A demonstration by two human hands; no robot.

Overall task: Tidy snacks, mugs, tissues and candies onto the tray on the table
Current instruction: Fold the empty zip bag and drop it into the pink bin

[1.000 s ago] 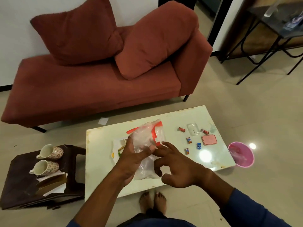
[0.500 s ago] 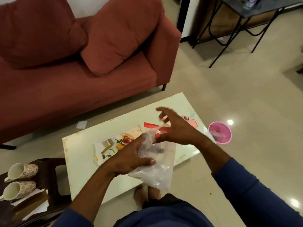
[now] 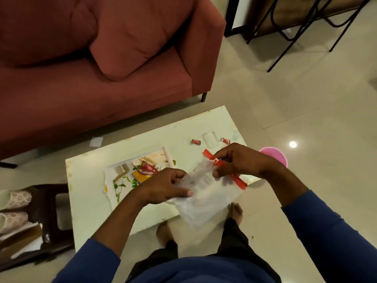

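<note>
I hold a clear plastic zip bag (image 3: 206, 199) with a red seal strip above the near edge of the pale table (image 3: 89, 193). My left hand (image 3: 163, 185) grips the bag's side. My right hand (image 3: 242, 162) pinches the red strip at its mouth. A floral tray (image 3: 116, 180) lies on the table with a red and yellow snack packet (image 3: 144, 171) on it. Two red wrapped candies (image 3: 196, 141) lie at the table's far right, either side of a small clear box (image 3: 210, 137). Two patterned mugs (image 3: 15, 209) lie on a dark stool at the left.
A red sofa (image 3: 102, 82) with cushions stands behind the table. The dark stool (image 3: 49, 221) also holds papers or tissues. A pink bin (image 3: 275, 157) sits on the floor right of the table. Black metal table legs (image 3: 285, 37) stand at the far right. My bare feet (image 3: 236, 211) are by the table.
My head has tilted down and the view shifted. The bag has dropped lower and flattened out, and my right hand has slid along its red strip while the left keeps its grip.
</note>
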